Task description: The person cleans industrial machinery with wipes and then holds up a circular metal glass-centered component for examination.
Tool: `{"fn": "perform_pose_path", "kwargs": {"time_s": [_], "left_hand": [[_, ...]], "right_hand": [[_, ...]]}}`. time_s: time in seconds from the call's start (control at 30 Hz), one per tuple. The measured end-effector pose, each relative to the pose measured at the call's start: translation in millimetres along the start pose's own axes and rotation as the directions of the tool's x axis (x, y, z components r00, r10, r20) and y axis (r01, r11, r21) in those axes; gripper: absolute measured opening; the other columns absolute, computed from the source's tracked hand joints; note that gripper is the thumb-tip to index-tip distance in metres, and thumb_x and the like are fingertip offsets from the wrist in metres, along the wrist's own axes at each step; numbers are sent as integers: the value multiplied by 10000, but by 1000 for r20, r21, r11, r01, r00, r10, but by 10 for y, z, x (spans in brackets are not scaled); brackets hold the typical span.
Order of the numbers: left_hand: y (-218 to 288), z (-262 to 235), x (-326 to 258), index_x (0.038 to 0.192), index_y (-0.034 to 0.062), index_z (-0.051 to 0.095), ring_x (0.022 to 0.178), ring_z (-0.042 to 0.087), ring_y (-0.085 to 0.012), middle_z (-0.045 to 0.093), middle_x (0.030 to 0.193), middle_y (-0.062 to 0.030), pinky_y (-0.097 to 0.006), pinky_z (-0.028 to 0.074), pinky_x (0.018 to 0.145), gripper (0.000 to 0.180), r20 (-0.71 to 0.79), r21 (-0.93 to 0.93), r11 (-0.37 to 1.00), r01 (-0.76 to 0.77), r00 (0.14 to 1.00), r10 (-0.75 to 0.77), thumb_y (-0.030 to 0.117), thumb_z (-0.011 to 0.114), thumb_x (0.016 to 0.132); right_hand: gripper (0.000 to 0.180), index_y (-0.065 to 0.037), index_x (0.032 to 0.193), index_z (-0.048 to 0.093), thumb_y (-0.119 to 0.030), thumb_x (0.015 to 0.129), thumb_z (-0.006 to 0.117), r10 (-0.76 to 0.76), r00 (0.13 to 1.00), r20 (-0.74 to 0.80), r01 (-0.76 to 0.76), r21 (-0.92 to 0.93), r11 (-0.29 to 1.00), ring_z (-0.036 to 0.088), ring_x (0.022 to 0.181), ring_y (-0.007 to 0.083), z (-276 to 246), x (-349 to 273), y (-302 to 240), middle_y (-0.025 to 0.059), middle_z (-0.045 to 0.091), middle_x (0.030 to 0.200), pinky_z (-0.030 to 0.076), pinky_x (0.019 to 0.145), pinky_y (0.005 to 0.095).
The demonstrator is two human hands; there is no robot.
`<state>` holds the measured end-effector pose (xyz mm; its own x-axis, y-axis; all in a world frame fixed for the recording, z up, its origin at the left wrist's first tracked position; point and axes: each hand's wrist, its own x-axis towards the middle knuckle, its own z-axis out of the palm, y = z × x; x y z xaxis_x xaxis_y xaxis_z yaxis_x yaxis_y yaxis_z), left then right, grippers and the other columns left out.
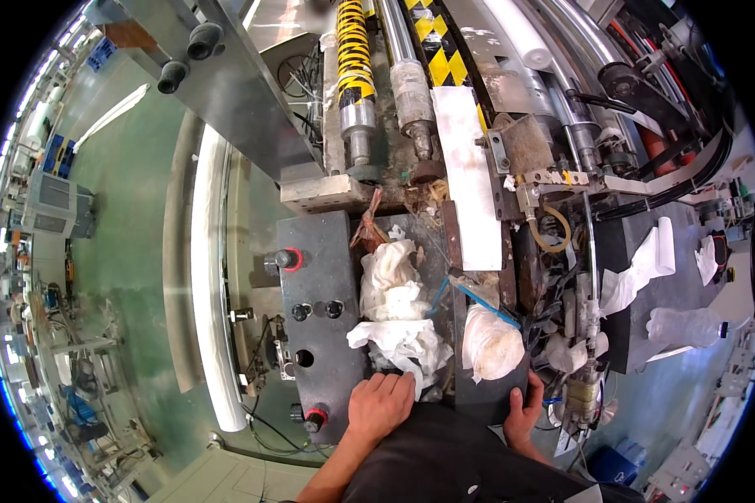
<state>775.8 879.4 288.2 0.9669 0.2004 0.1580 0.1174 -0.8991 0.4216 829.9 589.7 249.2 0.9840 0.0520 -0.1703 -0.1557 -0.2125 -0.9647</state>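
Note:
My left hand (381,408) is closed, knuckles up, at the near edge of the dark machine block (319,277). One end of a crumpled white cloth (404,344) reaches down beside its index finger; what the fingers close round is hidden. My right hand (522,414) is bent round the near right corner of a dark panel (502,392), thumb on one side and fingers on the other. On that panel, ahead of the right hand, lies a stained, whitish wrapped bundle (492,345) with a blue strap (486,303) across its far end. More crumpled white material (390,281) lies beyond the cloth.
Black knobs with red rings (289,259) stand up on the block. Beyond are a yellow-and-black taped roller (354,59), a metal shaft (409,84) and a long white strip (470,184). Hoses and fittings (583,386) crowd the right, near a clear plastic bottle (684,325). A white roll (211,285) stretches along the left.

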Motion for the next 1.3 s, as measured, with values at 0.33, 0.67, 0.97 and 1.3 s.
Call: {"fn": "perform_pose_path", "kwargs": {"time_s": [0.33, 0.67, 0.97, 1.3], "left_hand": [[-18, -1, -18, 882, 180, 716, 621, 576, -151, 577, 682, 43, -319, 443, 527, 87, 21, -3, 1000, -26, 999, 27, 225, 751, 816], [-4, 17, 6, 849, 196, 722, 596, 585, -157, 609, 679, 49, -319, 449, 516, 55, -6, 13, 999, -29, 1000, 29, 231, 748, 815], [3, 13, 4, 851, 195, 731, 602, 591, -151, 625, 687, 47, -313, 456, 526, 56, -13, 32, 999, -35, 999, 35, 232, 749, 813], [2, 15, 3, 858, 190, 735, 615, 603, -154, 639, 696, 41, -311, 465, 538, 69, -3, 28, 999, -27, 1000, 27, 231, 758, 807]], "right_hand": [[469, 9, 1363, 450, -149, 957, 624, 13, 1000, -16, -13, 12, 1000, 487, 1261, 227, 15, -14, 4, 128, 517, 1374, 345, 1098, 373], [466, 21, 1346, 469, -114, 932, 636, 15, 999, -36, -16, -13, 1000, 481, 1294, 258, 26, -9, 48, 152, 502, 1402, 342, 1113, 384], [452, 17, 1324, 484, -128, 927, 644, -3, 999, -36, 2, -19, 1000, 500, 1257, 253, 37, -2, 8, 150, 527, 1357, 356, 1096, 377], [450, 22, 1313, 495, -145, 925, 650, 15, 999, -43, -15, -16, 1000, 506, 1253, 256, 46, -3, 2, 155, 531, 1347, 362, 1092, 380]]}}
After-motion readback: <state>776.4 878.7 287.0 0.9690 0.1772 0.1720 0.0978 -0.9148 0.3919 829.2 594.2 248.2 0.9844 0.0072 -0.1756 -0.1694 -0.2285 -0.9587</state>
